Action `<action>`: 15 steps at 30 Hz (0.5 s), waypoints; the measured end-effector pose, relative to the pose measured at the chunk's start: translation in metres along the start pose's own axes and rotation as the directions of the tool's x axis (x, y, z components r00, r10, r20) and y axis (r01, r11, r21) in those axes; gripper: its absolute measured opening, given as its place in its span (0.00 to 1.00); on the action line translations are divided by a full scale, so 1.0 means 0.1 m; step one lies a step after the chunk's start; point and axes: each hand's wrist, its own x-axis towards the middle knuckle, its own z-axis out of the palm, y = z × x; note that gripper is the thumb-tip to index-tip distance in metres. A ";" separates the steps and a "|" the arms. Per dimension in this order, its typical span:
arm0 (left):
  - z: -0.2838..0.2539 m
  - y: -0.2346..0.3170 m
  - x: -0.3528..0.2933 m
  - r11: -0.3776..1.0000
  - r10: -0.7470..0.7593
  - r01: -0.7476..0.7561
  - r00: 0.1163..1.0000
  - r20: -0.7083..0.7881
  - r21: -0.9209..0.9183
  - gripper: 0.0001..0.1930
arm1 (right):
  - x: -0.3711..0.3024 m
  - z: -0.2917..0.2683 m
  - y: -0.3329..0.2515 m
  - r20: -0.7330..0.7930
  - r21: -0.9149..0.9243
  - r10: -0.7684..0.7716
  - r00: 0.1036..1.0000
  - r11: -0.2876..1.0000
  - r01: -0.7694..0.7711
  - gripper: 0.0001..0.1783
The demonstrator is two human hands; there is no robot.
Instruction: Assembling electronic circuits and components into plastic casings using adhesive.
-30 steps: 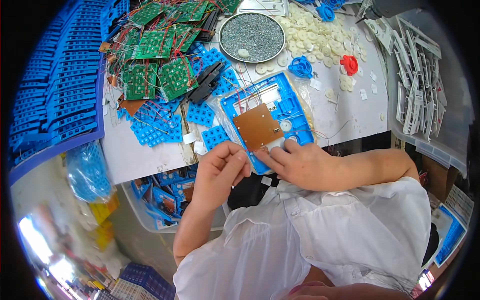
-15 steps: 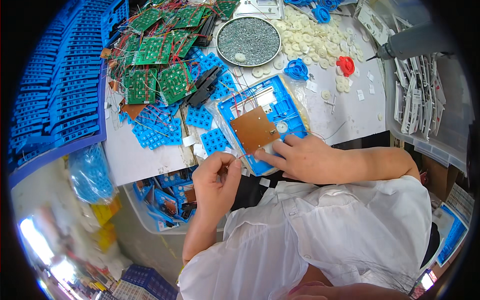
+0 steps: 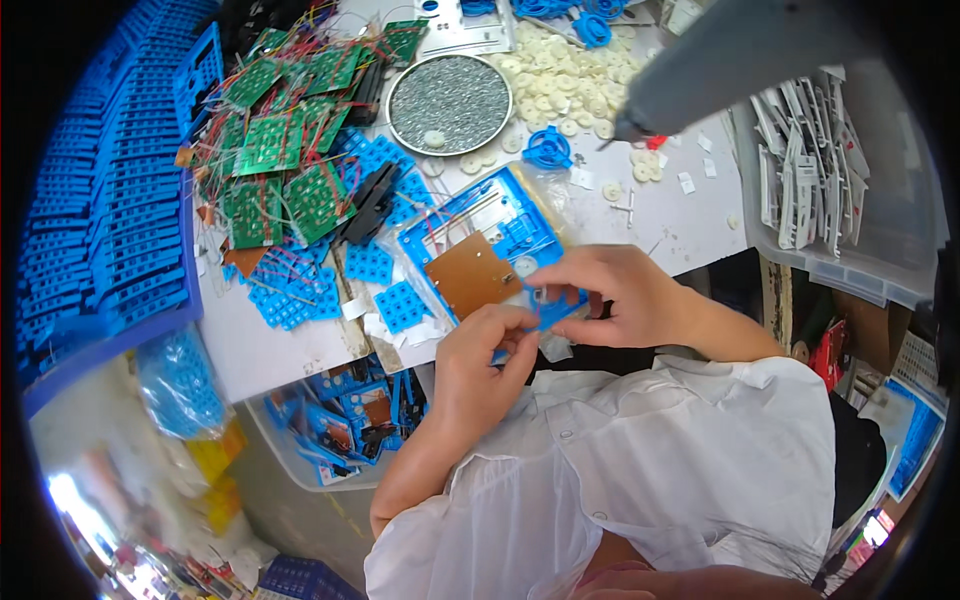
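A blue plastic casing (image 3: pixel 550 240) lies tilted at the table's near edge. A brown circuit board (image 3: pixel 468 275) sits inside it, with thin wires running over its far part. At the casing's near edge, beside the board, is my left hand (image 3: pixel 485 365), thumb and fingertips pinched together; what they hold is too small to make out. My right hand (image 3: pixel 630 300) is at the near right corner, index finger over the casing and thumb apart from it, the other fingers curled. A round whitish disc (image 3: pixel 525 266) shows in the casing next to my right index finger.
A grey power screwdriver (image 3: pixel 740 75) juts in from the upper right. Behind the casing stand a round dish of small screws (image 3: pixel 450 105) and a heap of cream discs (image 3: pixel 560 75). Green circuit boards (image 3: pixel 270 145) pile at the left. A clear bin (image 3: pixel 850 275) holds white panels.
My right hand has drawn back from the board, its thumb and index finger now apart. My left hand has moved closer to it. The whole view has shifted, and the screwdriver appears farther left.
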 end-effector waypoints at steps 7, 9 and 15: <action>0.08 0.07 0.12 0.988 0.059 -0.062 0.998 0.026 0.143 0.06 | -0.07 0.01 0.17 -0.064 -0.040 -0.020 0.998 0.999 0.018 0.24; 0.07 0.04 0.12 0.988 0.061 -0.066 0.997 0.044 0.139 0.06 | -0.01 0.03 0.22 -0.133 -0.149 -0.164 0.977 0.978 0.143 0.21; 0.06 0.03 0.13 0.990 0.038 -0.039 0.999 0.014 0.138 0.07 | -0.01 -0.01 0.21 0.020 0.117 -0.045 0.999 0.992 0.042 0.15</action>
